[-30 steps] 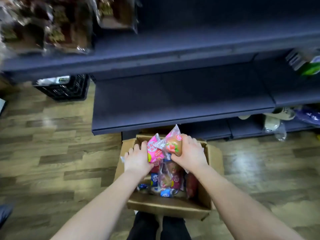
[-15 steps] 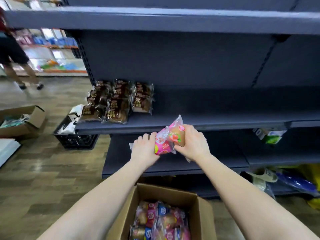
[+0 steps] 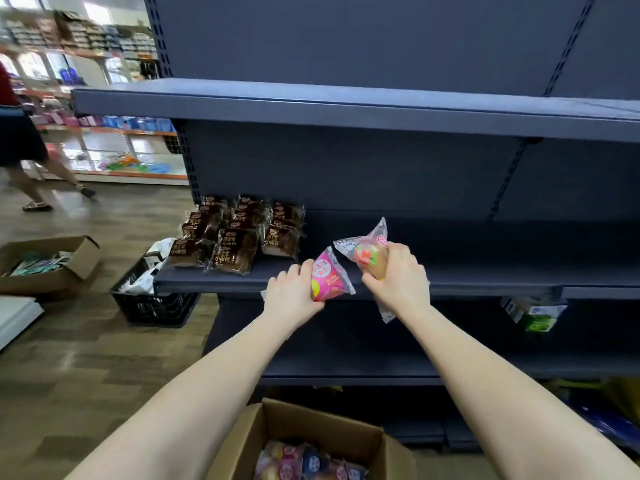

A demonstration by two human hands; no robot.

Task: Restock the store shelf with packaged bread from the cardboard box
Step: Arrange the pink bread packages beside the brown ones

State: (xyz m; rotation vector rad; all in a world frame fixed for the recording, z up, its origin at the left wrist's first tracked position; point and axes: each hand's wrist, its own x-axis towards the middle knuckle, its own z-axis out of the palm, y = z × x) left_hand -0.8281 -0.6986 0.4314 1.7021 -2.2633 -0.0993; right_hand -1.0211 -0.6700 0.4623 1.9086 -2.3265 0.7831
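Note:
My left hand (image 3: 292,295) grips a pink bread packet (image 3: 327,278) at the front edge of the dark middle shelf (image 3: 467,277). Just to its right, my right hand (image 3: 398,275) holds a clear packet with a brown bun (image 3: 369,252), raised slightly higher over the same shelf. Both packets are in the air, not resting on the shelf. Several brown bread packs (image 3: 235,233) lie in rows on the shelf's left end. The open cardboard box (image 3: 311,420) stands on the floor below my arms, with several colourful bread packets (image 3: 308,462) inside.
A black crate (image 3: 152,306) sits on the floor left of the shelf, a second cardboard box (image 3: 48,261) further left. A green-and-white carton (image 3: 535,315) lies on the lower shelf at right. A person (image 3: 20,147) walks in the aisle at far left.
Both hands have lifted the two packets out of the box up to the middle shelf's edge, then moved apart. The view has tilted upward from the box to the shelves.

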